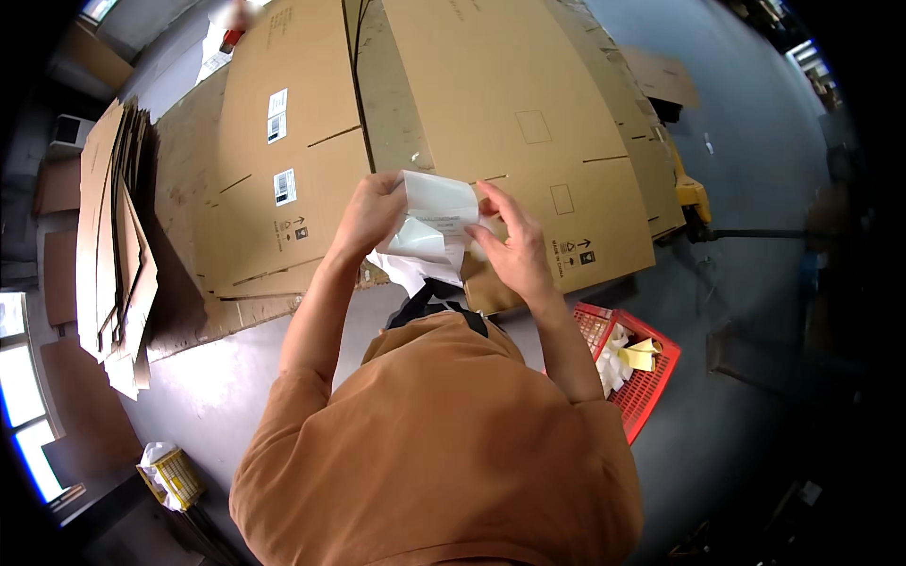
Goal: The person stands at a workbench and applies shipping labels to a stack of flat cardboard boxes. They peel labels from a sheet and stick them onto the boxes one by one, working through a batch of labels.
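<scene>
A white sheet of labels (439, 193) with faint print is stretched between my two hands, above the near edge of the flat cardboard. My left hand (374, 215) is closed round its left end. At the right edge, the thumb and fingertips of my right hand (514, 247) take hold of the sheet. More crumpled white sheet (406, 270) hangs below, against my waist. Under my hands lie flattened cartons: one at the left (274, 57) bears two white barcode labels (284, 187), and one at the right (491, 85) has empty printed outlines.
Several folded cardboard sheets (106, 226) lean upright at the left. A red plastic basket (651, 396) holding crumpled paper stands on the floor to my right. Beyond the cartons is a yellow pallet-truck part (692, 193). A yellow basket (179, 478) sits at the lower left.
</scene>
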A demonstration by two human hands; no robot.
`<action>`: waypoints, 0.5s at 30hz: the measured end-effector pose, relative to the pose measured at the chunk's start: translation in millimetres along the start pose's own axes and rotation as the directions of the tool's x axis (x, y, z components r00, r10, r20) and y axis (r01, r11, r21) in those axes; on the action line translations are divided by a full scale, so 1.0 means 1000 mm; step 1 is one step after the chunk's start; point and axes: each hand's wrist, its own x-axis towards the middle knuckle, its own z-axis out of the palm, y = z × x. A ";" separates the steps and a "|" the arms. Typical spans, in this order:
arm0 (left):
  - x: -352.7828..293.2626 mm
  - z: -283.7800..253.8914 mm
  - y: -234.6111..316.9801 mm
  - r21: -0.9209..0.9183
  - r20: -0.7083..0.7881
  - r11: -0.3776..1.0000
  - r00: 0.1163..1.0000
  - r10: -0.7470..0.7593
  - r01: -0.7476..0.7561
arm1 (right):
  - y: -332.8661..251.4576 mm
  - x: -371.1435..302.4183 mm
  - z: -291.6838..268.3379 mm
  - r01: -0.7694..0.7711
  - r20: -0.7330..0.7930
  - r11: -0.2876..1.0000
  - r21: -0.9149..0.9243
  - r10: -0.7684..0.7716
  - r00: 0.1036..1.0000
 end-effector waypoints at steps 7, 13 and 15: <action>0.023 -0.019 -0.010 0.066 -0.010 0.995 0.998 0.070 -0.069 | 0.005 0.025 0.028 -0.094 0.024 0.967 0.238 0.091 0.996; 0.037 -0.038 -0.019 0.486 0.026 0.841 0.966 0.257 -0.237 | 0.012 0.039 0.029 -0.299 0.043 0.795 0.527 0.327 0.944; 0.039 -0.050 -0.027 0.631 0.082 0.733 0.961 0.263 -0.254 | 0.012 0.047 0.020 -0.363 0.084 0.808 0.464 0.367 0.926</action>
